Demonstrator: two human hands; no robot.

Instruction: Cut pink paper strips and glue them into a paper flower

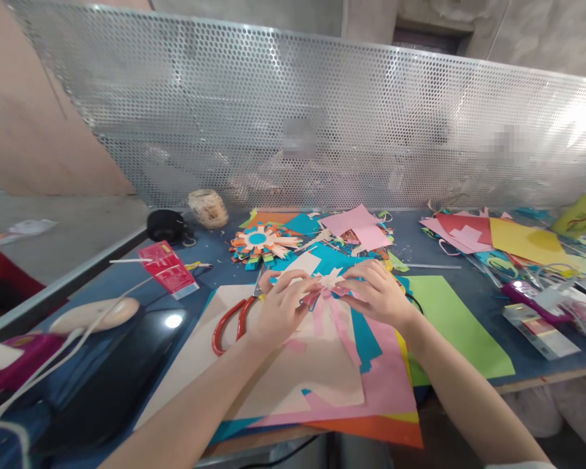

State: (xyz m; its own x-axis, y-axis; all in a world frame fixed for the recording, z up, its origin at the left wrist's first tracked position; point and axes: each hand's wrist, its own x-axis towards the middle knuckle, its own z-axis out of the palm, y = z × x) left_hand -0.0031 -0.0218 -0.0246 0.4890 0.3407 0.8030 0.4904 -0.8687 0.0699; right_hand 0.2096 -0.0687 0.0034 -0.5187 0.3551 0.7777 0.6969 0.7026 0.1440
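My left hand and my right hand meet over a stack of coloured paper, fingertips pinching a small cream paper flower with cut petals. Pink paper strips hang below it, partly covered by my fingers. Beneath lies a cream sheet, on top of pink, yellow and orange sheets. Scissors with red-orange handles rest beside my left hand, blades partly hidden. Behind the hands, a finished-looking layered paper flower with a blue centre lies among paper scraps.
A black phone, pale computer mouse and red packet lie left. A green sheet, small box and purple glue gun are right. A perforated metal panel stands behind the table.
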